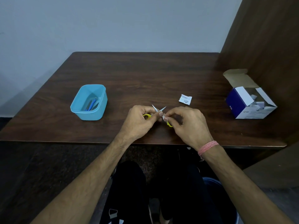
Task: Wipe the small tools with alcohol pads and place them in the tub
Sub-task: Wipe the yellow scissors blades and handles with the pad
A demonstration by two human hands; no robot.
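While the left hand (139,122) is gripping the yellow-handled scissors (159,113) with blades spread near the worktop's (145,73) front edge, exposing each blade, the right hand (186,123) is pinching an alcohol pad (164,118) against one. The blue tub (89,102) is waiting toward the left edge, already holding tools.

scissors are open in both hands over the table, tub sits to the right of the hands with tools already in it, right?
Not quite. In the head view the tub is to the left of the hands, not the right. The rest holds: the left hand and right hand hold the open scissors, and tools lie in the tub.
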